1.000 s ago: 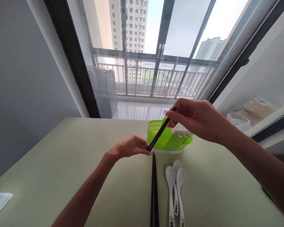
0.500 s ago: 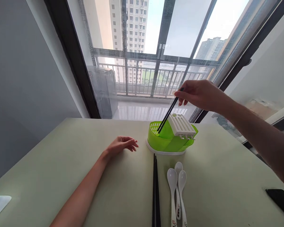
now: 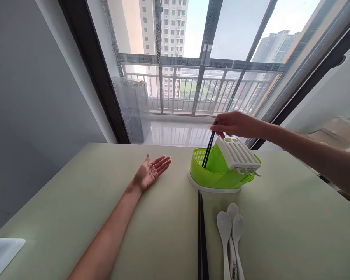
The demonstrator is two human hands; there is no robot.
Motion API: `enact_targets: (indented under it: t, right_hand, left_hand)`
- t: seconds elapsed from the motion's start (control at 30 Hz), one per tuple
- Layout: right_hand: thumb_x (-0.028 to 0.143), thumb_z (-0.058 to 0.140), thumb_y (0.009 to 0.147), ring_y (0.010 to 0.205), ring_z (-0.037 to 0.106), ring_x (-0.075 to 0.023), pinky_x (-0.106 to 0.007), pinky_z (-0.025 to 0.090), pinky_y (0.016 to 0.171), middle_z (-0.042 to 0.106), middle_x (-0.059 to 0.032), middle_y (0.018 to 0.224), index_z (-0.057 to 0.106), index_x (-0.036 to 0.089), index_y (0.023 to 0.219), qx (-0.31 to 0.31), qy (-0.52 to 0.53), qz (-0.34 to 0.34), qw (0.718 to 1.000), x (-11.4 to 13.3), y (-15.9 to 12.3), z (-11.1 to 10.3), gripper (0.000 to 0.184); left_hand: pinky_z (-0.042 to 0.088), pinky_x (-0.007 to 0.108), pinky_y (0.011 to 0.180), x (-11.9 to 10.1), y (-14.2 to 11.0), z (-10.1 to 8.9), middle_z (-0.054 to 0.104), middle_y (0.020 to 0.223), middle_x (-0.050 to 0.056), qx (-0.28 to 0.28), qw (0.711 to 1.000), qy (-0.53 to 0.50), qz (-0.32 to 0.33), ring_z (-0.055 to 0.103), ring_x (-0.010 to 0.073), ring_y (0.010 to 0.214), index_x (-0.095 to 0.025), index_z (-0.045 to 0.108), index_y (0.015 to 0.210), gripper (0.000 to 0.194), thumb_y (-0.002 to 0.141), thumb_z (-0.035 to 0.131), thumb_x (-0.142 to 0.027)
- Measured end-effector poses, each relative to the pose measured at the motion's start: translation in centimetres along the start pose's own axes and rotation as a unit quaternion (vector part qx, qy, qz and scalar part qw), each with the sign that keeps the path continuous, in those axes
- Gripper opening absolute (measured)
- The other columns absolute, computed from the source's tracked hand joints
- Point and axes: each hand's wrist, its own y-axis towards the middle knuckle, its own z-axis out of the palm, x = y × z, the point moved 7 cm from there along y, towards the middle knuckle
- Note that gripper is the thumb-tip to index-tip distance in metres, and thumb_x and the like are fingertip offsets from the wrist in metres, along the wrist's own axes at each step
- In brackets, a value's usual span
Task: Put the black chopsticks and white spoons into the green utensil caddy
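Note:
My right hand (image 3: 229, 123) pinches a pair of black chopsticks (image 3: 208, 149) near their top ends. Their lower ends are down inside the left compartment of a green utensil holder (image 3: 210, 179), tilted slightly. A white slotted rack (image 3: 239, 153) with small hooks covers the holder's right part. Palm up on the table, my left hand (image 3: 151, 173) lies open with its fingers stretched, left of the holder and apart from it. More black chopsticks (image 3: 202, 237) lie in front of the holder. Beside them rest three white spoons (image 3: 224, 225), bowls toward the holder.
The pale table (image 3: 151, 241) ends at a far edge before a glass door and balcony. A white object (image 3: 6, 252) lies at the left front corner. A dark door frame (image 3: 93, 70) stands beyond on the left.
My right hand has come down, lowering the chopsticks further into the holder and making them steeper. My left hand has turned palm up and spread its fingers. The view has shifted slightly.

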Motion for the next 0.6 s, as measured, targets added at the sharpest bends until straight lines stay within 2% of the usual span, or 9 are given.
enact_targets:
  t: [0.1, 0.23, 0.37, 0.43, 0.53, 0.6]
  right_hand:
    - [0.061, 0.065, 0.084, 0.049, 0.054, -0.0073, -0.024, 0.044, 0.052, 0.068, 0.0031, 0.063, 0.067, 0.018, 0.081, -0.002, -0.008, 0.01, 1.0, -0.9, 0.4, -0.1, 0.043]
    - [0.065, 0.065, 0.083, 0.053, 0.06, -0.0105, -0.026, 0.047, 0.054, 0.069, 0.0003, 0.067, 0.068, 0.017, 0.088, -0.006, -0.02, 0.023, 1.0, -1.9, 0.8, -0.1, 0.048]
    - [0.066, 0.066, 0.083, 0.059, 0.066, -0.0156, -0.031, 0.052, 0.059, 0.071, -0.0022, 0.073, 0.064, 0.016, 0.113, -0.064, -0.046, 0.045, 0.996, -1.5, 0.2, -0.5, 0.058]
    - [0.062, 0.066, 0.085, 0.059, 0.066, -0.0171, -0.033, 0.052, 0.059, 0.072, -0.003, 0.076, 0.059, 0.016, 0.125, -0.116, -0.089, 0.046, 0.988, -0.2, -0.9, -0.9, 0.062]
    - [0.052, 0.062, 0.092, 0.059, 0.065, -0.0187, -0.034, 0.048, 0.058, 0.073, -0.0049, 0.082, 0.058, 0.017, 0.128, -0.194, -0.203, -0.005, 0.96, 3.7, -3.3, -1.0, 0.051]
    - [0.048, 0.056, 0.097, 0.059, 0.064, -0.019, -0.034, 0.044, 0.057, 0.073, -0.0044, 0.081, 0.059, 0.02, 0.129, -0.197, -0.262, -0.059, 0.943, 6.5, -5.1, 0.1, 0.043]
  left_hand:
    - [0.051, 0.04, 0.11, 0.0, 0.1, 0.0, 0.058, 0.143, 0.027, -0.004, 1.0, -0.009, -0.003, 0.061, 0.0298, 0.131, 0.003, 0.049, 0.144, 0.068, 0.106, 0.033, -0.052]
    - [0.052, 0.04, 0.109, 0.0, 0.1, -0.1, 0.058, 0.144, 0.027, -0.014, 1.0, -0.006, -0.009, 0.06, 0.0302, 0.132, 0.003, 0.049, 0.143, 0.067, 0.106, 0.034, -0.051]
    - [0.052, 0.04, 0.11, 0.0, 0.2, 0.0, 0.057, 0.144, 0.028, -0.012, 1.0, -0.007, -0.013, 0.06, 0.0297, 0.132, 0.002, 0.05, 0.143, 0.064, 0.106, 0.035, -0.048]
    - [0.052, 0.04, 0.11, 0.0, 0.2, 0.0, 0.057, 0.144, 0.028, -0.01, 1.0, -0.006, -0.013, 0.06, 0.0299, 0.132, 0.002, 0.05, 0.143, 0.064, 0.106, 0.036, -0.048]
    - [0.052, 0.04, 0.11, 0.0, 0.2, 0.0, 0.056, 0.145, 0.027, -0.009, 1.0, -0.004, -0.015, 0.059, 0.0303, 0.133, 0.002, 0.05, 0.142, 0.063, 0.106, 0.036, -0.047]
    - [0.052, 0.04, 0.11, 0.0, 0.2, 0.1, 0.056, 0.146, 0.026, -0.011, 1.0, -0.002, -0.016, 0.059, 0.0305, 0.133, 0.002, 0.05, 0.142, 0.062, 0.106, 0.036, -0.046]
